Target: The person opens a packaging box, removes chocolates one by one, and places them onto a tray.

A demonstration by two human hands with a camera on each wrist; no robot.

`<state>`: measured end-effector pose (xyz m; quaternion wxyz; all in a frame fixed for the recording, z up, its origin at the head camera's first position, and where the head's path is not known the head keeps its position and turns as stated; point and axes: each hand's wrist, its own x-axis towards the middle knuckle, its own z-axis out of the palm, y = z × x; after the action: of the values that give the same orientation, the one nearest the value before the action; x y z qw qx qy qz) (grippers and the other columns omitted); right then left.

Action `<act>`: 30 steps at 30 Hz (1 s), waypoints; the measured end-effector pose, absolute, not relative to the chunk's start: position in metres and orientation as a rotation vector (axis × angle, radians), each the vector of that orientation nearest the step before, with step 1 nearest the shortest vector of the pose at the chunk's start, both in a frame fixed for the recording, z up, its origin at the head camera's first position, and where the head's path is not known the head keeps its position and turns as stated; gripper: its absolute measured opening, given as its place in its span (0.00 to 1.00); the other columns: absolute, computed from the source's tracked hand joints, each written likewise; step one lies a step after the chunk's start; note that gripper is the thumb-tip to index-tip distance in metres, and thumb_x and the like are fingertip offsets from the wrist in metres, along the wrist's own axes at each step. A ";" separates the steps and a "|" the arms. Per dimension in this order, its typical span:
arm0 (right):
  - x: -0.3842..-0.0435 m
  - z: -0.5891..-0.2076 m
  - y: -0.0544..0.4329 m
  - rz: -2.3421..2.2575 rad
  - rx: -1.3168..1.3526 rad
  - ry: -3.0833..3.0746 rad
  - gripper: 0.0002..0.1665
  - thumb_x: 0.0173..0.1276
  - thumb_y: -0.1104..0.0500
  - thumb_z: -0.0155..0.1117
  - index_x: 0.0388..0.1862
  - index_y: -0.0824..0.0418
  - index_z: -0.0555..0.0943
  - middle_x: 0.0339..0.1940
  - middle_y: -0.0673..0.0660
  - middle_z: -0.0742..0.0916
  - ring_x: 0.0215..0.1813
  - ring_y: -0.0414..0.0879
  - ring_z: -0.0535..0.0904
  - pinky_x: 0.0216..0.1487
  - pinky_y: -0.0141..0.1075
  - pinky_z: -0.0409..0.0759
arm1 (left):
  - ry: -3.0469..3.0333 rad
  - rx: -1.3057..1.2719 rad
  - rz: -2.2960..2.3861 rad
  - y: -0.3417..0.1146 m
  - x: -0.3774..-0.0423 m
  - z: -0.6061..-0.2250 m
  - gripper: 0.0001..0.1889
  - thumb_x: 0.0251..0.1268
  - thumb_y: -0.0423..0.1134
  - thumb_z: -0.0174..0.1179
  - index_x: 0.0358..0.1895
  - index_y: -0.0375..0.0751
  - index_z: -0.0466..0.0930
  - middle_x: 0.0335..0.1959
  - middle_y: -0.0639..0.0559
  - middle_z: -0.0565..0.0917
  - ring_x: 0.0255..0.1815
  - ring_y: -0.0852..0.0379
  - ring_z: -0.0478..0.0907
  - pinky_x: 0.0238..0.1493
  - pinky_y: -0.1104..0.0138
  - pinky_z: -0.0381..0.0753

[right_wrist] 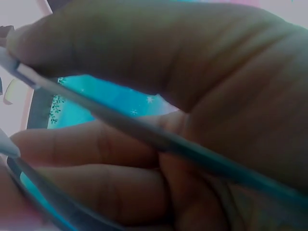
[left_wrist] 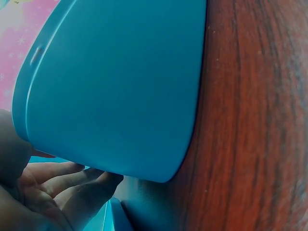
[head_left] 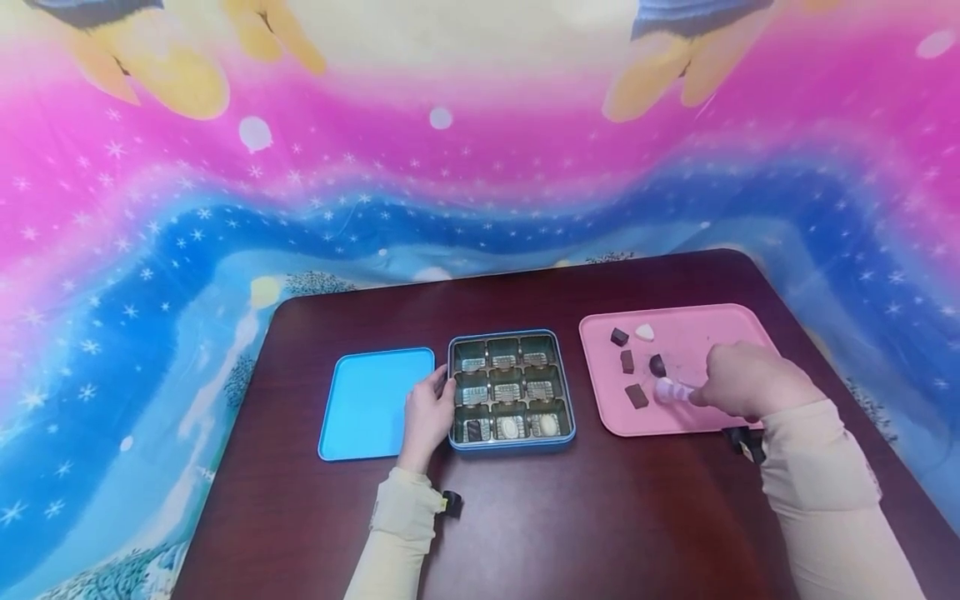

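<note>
Tongs [head_left: 677, 391]: 2-armed tool in R hand [head_left: 742, 379], low over pink tray [head_left: 701, 325], whitish ends by choc pcs [head_left: 637, 396]; can't tell if they grip one.
Handling: prob. light, thin springy arms; look smooth, so might slip. Best hold = mid-arms, thumb vs. fingers.
Axis: long axis approx. sideways in head view, working ends L twd tin [head_left: 517, 447], other end back in R hand.
R hand: curled round tongs, thumb on one arm, fingers at the other; gap btwn arms shows in R wrist view.
Choc pcs: small, prob. firm but chippable; take by side edges. Nearest slab's long axis slants far-L to near-R.
Pink tray: flat, low rim, R of tin.
Tin: 3x3 cpts, near row has 1 dark + 2 pale pcs; stiff, prob. light; hold by outer walls.
L hand [head_left: 429, 417]: fingers loosely extended against tin's L wall, thumb by rim, not wrapped round it.
Blue lid [head_left: 367, 404]: flat, L of tin, partly behind L hand.
Table [head_left: 570, 521]: dark, wood-look; patterned cloth [head_left: 480, 183] beyond.
</note>
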<state>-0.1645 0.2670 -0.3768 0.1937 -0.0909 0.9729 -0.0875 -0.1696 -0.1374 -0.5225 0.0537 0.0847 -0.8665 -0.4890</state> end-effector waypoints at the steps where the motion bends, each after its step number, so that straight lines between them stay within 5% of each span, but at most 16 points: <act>1: -0.165 -0.378 0.266 -0.235 -0.261 2.736 0.23 0.61 0.41 0.70 0.22 0.59 0.80 0.20 0.53 0.77 0.24 0.48 0.72 0.25 0.42 0.70 | -2.631 0.262 -1.488 -0.138 -0.169 -0.523 0.23 0.77 0.39 0.56 0.68 0.29 0.74 0.62 0.34 0.80 0.62 0.43 0.80 0.61 0.53 0.81; 30: -0.166 -0.397 0.259 -0.249 -0.241 2.724 0.17 0.60 0.50 0.71 0.21 0.58 0.78 0.17 0.53 0.75 0.21 0.48 0.71 0.22 0.40 0.68 | -2.623 0.247 -1.496 -0.139 -0.167 -0.525 0.23 0.77 0.39 0.56 0.68 0.30 0.74 0.62 0.34 0.80 0.62 0.43 0.80 0.61 0.52 0.80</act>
<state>-0.1659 0.2594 -0.3970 0.1967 -0.0859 0.9726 -0.0890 -0.1671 -0.1387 -0.5253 0.0560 0.0815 -0.8643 -0.4931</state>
